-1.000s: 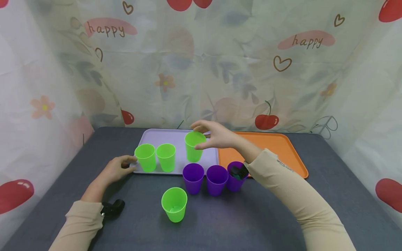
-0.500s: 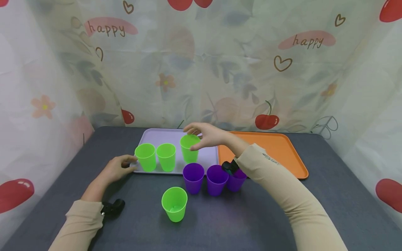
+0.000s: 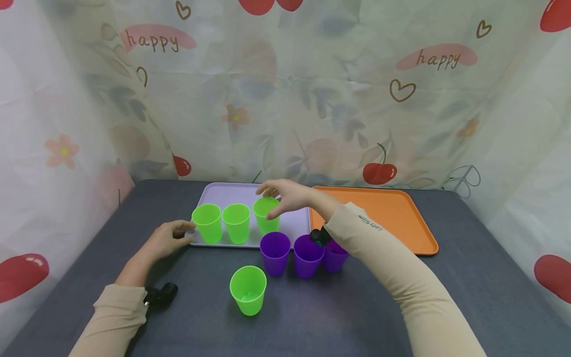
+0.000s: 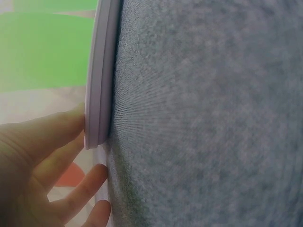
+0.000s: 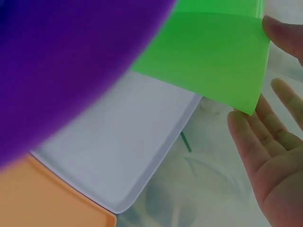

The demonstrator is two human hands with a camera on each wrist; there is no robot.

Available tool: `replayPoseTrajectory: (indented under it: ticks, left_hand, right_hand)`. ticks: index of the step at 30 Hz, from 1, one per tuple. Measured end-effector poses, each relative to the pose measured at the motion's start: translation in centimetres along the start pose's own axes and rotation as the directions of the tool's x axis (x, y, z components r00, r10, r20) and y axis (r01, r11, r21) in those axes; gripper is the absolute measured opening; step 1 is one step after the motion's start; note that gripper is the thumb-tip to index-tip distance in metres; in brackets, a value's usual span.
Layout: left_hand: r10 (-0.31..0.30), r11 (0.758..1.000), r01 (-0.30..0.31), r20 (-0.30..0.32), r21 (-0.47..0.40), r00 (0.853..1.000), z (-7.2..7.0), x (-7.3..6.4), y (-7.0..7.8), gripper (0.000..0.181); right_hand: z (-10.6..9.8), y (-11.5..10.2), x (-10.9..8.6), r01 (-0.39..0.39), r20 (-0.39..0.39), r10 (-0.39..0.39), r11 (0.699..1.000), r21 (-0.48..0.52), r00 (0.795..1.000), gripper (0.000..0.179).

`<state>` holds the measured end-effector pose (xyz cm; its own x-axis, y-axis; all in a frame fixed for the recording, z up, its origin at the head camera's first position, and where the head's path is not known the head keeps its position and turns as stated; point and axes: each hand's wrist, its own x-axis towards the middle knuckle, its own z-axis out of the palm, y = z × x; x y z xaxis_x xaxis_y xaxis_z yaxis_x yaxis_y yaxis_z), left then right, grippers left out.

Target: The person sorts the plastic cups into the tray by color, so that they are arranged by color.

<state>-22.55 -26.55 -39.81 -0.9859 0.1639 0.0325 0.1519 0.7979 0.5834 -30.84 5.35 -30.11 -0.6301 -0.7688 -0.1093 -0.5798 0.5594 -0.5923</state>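
Note:
My right hand [image 3: 289, 195] holds a green cup [image 3: 264, 225] by its rim, thumb on the near side and fingers on the far side. That cup stands upright at the lilac tray [image 3: 292, 220]; whether its base touches the tray is hidden. To its left on the tray are two more upright green cups [image 3: 236, 225]. My left hand [image 3: 167, 240] touches the tray's front left corner. In the left wrist view the thumb [image 4: 57, 127] lies against the tray rim [image 4: 98, 94], other fingers spread beyond the corner.
Three purple cups [image 3: 275, 255] stand in a row in front of the trays, the right one partly hidden by the sleeve. Another green cup [image 3: 248, 292] stands nearer on the dark table [image 3: 357, 317]. An orange tray [image 3: 392, 218] adjoins on the right.
My right hand has moved left and slightly down with the green cup, closer to the two others on the lilac tray. My left hand stays at the tray's corner.

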Motion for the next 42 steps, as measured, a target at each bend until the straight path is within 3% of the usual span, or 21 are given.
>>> replayPoseTrajectory:
  ticks: [10,22,26,34,42]
  left_hand:
    - [-0.014,1.0,0.014,0.009,0.007,1.0,0.0,0.0,0.1,0.036]
    - [-0.007,1.0,0.007,0.006,0.008,1.0,0.1,0.1,0.0,0.036]
    - [-0.006,1.0,0.006,0.004,0.007,1.0,0.1,0.1,0.0,0.036]
    - [-0.02,1.0,0.02,0.013,0.009,1.0,0.1,0.1,0.1,0.038]
    - [-0.015,1.0,0.015,0.014,0.005,1.0,0.0,0.1,0.1,0.038]
  right_hand:
    - [0.6,-0.1,0.3,-0.023,0.077,0.025,0.999,-0.028,0.997,0.063]
    - [0.6,-0.3,0.4,-0.044,0.1,0.045,0.999,-0.007,0.994,0.067]
    - [-0.1,-0.6,0.0,-0.021,0.059,0.021,1.0,0.009,0.998,0.066]
    - [-1.5,-2.3,-2.0,0.059,-0.077,-0.052,0.994,0.093,0.996,0.048]
    - [0.0,-3.3,-5.1,0.184,-0.167,-0.159,0.971,0.152,0.973,0.039]
